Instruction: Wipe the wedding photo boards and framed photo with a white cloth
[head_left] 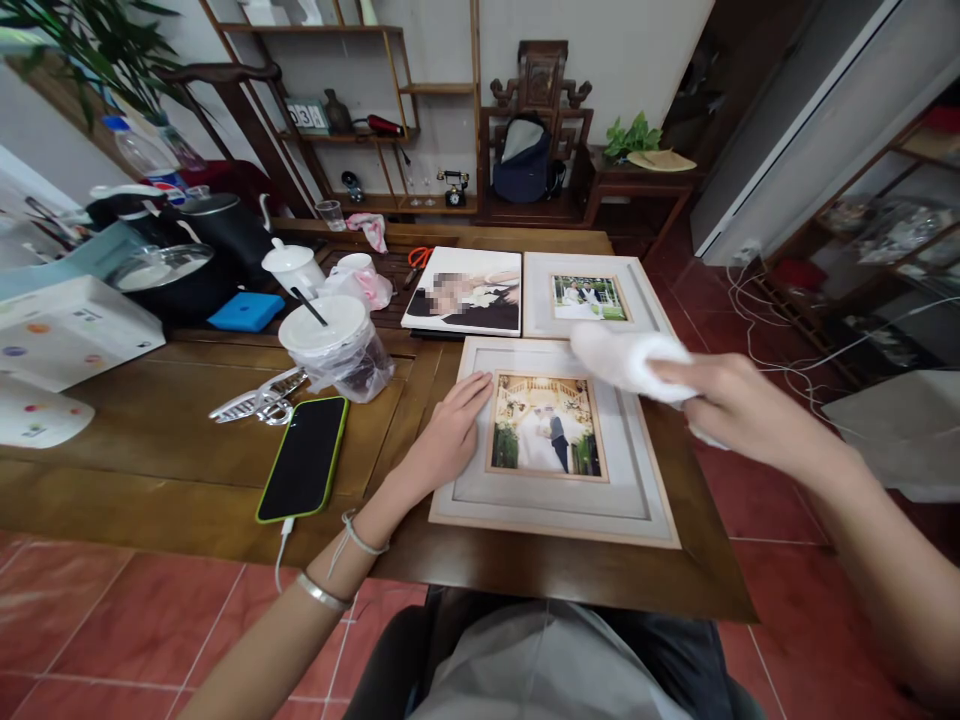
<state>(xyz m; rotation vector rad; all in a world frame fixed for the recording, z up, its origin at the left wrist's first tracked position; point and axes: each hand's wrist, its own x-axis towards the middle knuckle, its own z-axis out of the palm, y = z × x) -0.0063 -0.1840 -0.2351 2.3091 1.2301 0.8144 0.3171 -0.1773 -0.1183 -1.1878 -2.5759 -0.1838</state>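
A framed wedding photo (551,430) with a wide white mat and pale wooden border lies flat near the table's front edge. My left hand (448,440) rests on the frame's upper left side, fingers stretched out. In my right hand (739,405) is a bunched white cloth (630,360), held over the frame's upper right corner and slightly blurred. Whether the cloth touches the frame, I cannot tell. Behind lies a second framed photo (589,297). Left of that one is a white photo panel (469,290), its picture partly pixelated.
The wooden table (180,480) also bears a phone (304,460) on a charging cable, silver scissors (259,398), a lidded tub (334,335) in plastic, a blue box (247,312), a white teapot (292,265) and orange-handled scissors (420,258). A black pot (176,285) stands farther left.
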